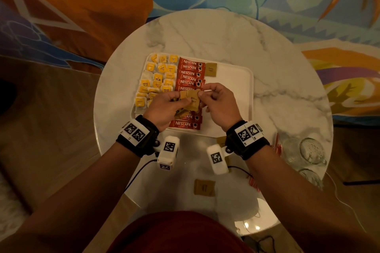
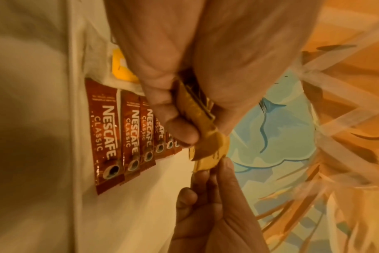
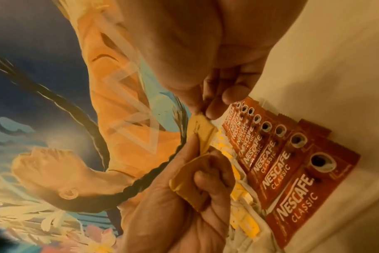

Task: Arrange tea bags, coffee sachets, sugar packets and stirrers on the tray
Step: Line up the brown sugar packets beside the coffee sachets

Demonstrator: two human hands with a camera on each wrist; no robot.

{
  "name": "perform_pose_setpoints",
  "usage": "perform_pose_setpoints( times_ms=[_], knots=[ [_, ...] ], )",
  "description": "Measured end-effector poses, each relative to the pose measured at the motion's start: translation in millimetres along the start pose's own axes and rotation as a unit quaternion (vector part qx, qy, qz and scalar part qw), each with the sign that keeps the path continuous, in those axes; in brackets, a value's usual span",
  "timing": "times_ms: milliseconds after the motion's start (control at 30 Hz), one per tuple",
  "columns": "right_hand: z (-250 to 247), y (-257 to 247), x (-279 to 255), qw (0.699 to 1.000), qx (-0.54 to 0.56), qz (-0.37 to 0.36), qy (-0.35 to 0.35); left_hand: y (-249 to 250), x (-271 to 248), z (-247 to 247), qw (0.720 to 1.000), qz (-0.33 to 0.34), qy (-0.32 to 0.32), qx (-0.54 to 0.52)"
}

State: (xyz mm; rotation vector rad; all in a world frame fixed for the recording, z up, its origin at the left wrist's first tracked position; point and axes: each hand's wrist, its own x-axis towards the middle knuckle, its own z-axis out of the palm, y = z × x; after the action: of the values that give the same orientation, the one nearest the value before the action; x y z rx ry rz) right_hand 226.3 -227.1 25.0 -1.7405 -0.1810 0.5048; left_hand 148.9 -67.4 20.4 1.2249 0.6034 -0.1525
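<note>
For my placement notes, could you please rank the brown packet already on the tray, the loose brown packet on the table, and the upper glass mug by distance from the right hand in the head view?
From the right hand:
1. Brown packet on the tray, just beyond the hand.
2. Loose brown packet on the table, near side, between the forearms.
3. Glass mug, at the table's right edge.

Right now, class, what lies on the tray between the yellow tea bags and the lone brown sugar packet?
The column of red Nescafe sachets, seen in the head view.

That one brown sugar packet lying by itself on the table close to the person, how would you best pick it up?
The brown sugar packet lies flat on the marble table, so there is nothing to wrap around. I would come from above and probably pinch two opposite edges, or slide it toward the table's near rim and take the overhanging edge.
</note>
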Motion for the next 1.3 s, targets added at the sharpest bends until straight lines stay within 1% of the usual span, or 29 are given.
perform_pose_setpoints(
  times_ms=[67,167,233,300,400,467,533,600,733,833,1100,1200,1300],
  knots=[
    [-2.3,-0.4,-0.1,1.000,0.001,-0.001,0.014,1.9,2.2,2.0,1.000,0.002,0.018,-0.014],
    [-3.5,2.6,-1.3,0.999,-0.033,-0.007,0.000,6.1,5.3,6.6,0.999,0.001,0.044,-0.030],
    [-3.4,6.6,-1.0,0.999,-0.052,-0.011,-0.005,7.9,7.4,9.5,0.999,-0.003,0.047,-0.028],
    [-5.2,8.1,1.0,0.998,-0.059,-0.009,0.002,8.7,10.5,11.8,0.999,-0.005,0.035,-0.025],
    [-14.9,2.9,11.9,0.998,-0.052,0.012,0.036,10.4,14.4,13.9,0.999,-0.009,0.035,-0.010],
    [-27.5,-1.4,30.6,0.993,-0.083,0.023,0.078,12.4,16.5,14.0,0.999,-0.004,0.043,0.010],
    [-41.8,-3.3,55.8,0.983,-0.133,0.015,0.128,15.2,17.8,14.5,0.998,0.009,0.046,0.044],
    [-54.3,-4.1,79.0,0.968,-0.194,0.020,0.157,18.1,19.2,15.0,0.997,0.024,0.051,0.062],
    [-65.8,3.3,109.1,0.933,-0.324,0.061,0.145,21.9,23.7,14.9,0.997,0.020,0.056,0.057],
    [-66.0,8.2,118.2,0.913,-0.381,0.073,0.124,23.4,24.9,14.9,0.997,0.009,0.065,0.050],
    [-61.5,12.6,128.0,0.901,-0.402,0.091,0.135,23.7,26.5,14.2,0.997,0.001,0.056,0.053],
    [-60.2,14.3,127.9,0.904,-0.395,0.092,0.135,23.8,27.5,14.1,0.996,0.008,0.051,0.073],
    [-58.4,11.6,119.9,0.913,-0.368,0.080,0.156,23.5,28.8,14.0,0.995,0.015,0.044,0.089]
  ],
)
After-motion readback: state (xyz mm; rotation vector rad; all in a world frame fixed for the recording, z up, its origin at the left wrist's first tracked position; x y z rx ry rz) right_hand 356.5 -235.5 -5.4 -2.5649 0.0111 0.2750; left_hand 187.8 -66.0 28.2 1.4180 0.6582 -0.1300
